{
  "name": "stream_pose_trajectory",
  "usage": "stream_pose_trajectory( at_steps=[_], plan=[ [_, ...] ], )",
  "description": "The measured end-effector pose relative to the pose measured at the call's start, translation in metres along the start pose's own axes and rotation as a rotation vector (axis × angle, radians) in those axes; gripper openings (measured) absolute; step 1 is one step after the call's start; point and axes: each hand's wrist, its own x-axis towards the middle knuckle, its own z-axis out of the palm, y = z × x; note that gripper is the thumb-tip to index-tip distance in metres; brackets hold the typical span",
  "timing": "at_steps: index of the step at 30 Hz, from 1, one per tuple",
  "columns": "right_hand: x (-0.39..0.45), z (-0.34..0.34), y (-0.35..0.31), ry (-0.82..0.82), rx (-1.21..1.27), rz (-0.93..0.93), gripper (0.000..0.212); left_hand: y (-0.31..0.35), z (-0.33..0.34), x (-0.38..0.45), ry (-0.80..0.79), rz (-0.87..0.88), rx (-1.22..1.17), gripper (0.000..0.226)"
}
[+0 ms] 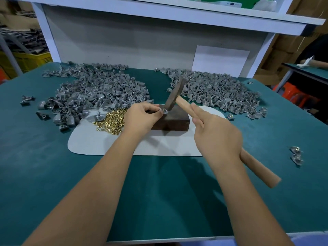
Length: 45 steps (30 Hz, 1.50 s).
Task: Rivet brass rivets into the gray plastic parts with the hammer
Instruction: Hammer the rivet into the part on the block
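Note:
My left hand [142,117] pinches a small gray plastic part [164,110] on top of a dark wooden block [174,120]. My right hand [215,133] grips the wooden handle of a hammer [174,95]. The lower end of the hammer's dark metal head is down on the part. A heap of brass rivets [112,119] lies just left of my left hand on a white mat [99,142]. Two large piles of gray parts lie behind, the left pile [95,89] and the right pile [218,89].
The table top [53,174] is teal. Two gray parts [295,155] lie apart at the right edge. A white shelf frame [159,16] and back panel stand behind the piles. A yellow crate [33,59] sits off the table at far left.

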Motion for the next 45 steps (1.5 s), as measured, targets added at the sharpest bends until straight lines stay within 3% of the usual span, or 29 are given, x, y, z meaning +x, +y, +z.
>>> stream_pose_trajectory(
  at_steps=[2,6,10,15,19,23,27,32,37,42,45],
  plan=[
    [0.002,-0.001,0.002,-0.009,-0.023,0.013,0.039,0.000,0.000,0.001,-0.013,-0.004,0.000,0.006],
    [0.004,-0.002,0.000,0.126,0.022,0.030,0.039,-0.002,-0.002,0.000,-0.029,0.012,-0.031,0.001],
    [0.003,0.000,-0.004,-0.022,-0.075,-0.043,0.040,-0.002,-0.003,0.002,-0.060,0.011,-0.036,0.007],
    [0.008,-0.007,-0.007,0.145,-0.071,-0.027,0.040,-0.007,-0.002,0.005,-0.041,0.010,-0.026,0.002],
    [0.009,-0.003,-0.007,0.026,-0.128,-0.102,0.040,-0.006,-0.001,0.006,-0.037,0.008,-0.021,0.006],
    [0.010,-0.005,-0.005,0.161,-0.036,-0.020,0.040,-0.007,-0.001,0.004,-0.036,0.023,-0.007,0.006],
    [0.005,0.000,-0.003,-0.006,-0.108,-0.102,0.041,-0.005,-0.003,0.005,-0.027,0.031,0.024,0.005],
    [0.015,-0.010,-0.005,0.201,-0.017,-0.033,0.039,-0.007,-0.002,0.003,-0.026,0.044,0.017,0.005],
    [0.008,-0.004,-0.002,-0.012,-0.131,-0.084,0.039,-0.006,-0.004,0.004,-0.019,0.025,0.039,0.001],
    [0.011,-0.006,-0.002,0.199,-0.008,-0.009,0.040,-0.005,-0.003,0.002,-0.021,0.034,0.025,0.010],
    [0.004,0.000,-0.005,0.043,-0.085,-0.070,0.041,-0.005,-0.004,0.003,-0.022,0.032,0.037,0.006]
  ],
)
